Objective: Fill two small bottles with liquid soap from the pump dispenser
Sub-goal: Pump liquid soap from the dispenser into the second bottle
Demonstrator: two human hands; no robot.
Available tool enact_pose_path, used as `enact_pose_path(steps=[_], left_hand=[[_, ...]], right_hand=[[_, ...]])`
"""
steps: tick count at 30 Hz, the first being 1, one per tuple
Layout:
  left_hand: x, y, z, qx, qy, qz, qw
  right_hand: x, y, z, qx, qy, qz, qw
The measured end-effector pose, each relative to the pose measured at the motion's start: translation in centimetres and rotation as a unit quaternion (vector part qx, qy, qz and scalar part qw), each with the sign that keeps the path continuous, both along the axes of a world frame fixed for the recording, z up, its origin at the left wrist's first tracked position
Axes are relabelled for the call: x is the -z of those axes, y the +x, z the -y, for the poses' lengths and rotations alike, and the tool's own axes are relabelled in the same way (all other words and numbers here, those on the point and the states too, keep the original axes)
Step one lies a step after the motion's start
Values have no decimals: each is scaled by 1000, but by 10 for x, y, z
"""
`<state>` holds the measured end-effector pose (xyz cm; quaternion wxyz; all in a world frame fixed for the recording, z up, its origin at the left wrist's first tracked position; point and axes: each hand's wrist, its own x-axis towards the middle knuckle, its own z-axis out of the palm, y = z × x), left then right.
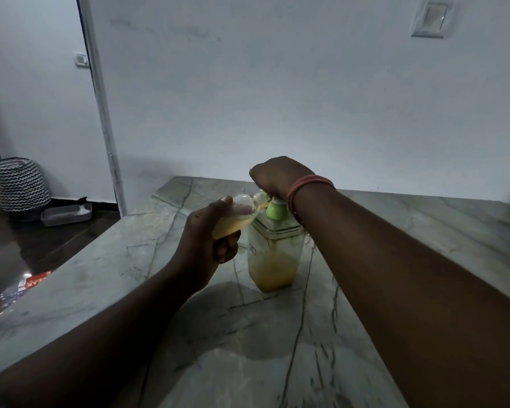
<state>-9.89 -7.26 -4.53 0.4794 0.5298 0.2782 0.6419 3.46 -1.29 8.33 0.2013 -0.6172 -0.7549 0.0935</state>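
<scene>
Left hand [211, 240] grips small bottle [236, 216] tilted, mouth apparently at spout; right hand [273, 175] curls over pump dispenser [274, 254] head.

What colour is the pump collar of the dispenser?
Light green, on the pump collar in the head view.

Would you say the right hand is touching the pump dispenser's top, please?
Touching: the head view shows the right hand resting directly on the pump dispenser, its fingers curled over the pump head.
</scene>
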Motion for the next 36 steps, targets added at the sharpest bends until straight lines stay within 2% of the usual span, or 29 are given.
enact_pose_path(steps=[3,7,10,15,19,23,29,36], left_hand=[[-2,-2,3,1,-2,5,1000],[-1,-1,4,11,0,9,1000],[2,-3,0,6,-1,10,1000],[3,-3,-1,5,5,15,1000],[0,1,2,-6,1,14,1000],[-3,2,6,-5,7,16,1000],[1,-2,2,8,11,15,1000],[-2,0,4,4,14,6,1000]], right_hand=[[-2,-1,6,3,-5,0,1000],[-8,-3,4,6,23,63,998],[0,-5,-1,11,63,15,998],[3,-3,-2,0,10,22,1000],[1,-3,0,3,15,0,1000],[-8,-2,2,-3,-4,33,999],[1,-3,-5,-12,4,-2,1000],[-2,-2,-2,-10,6,51,999]])
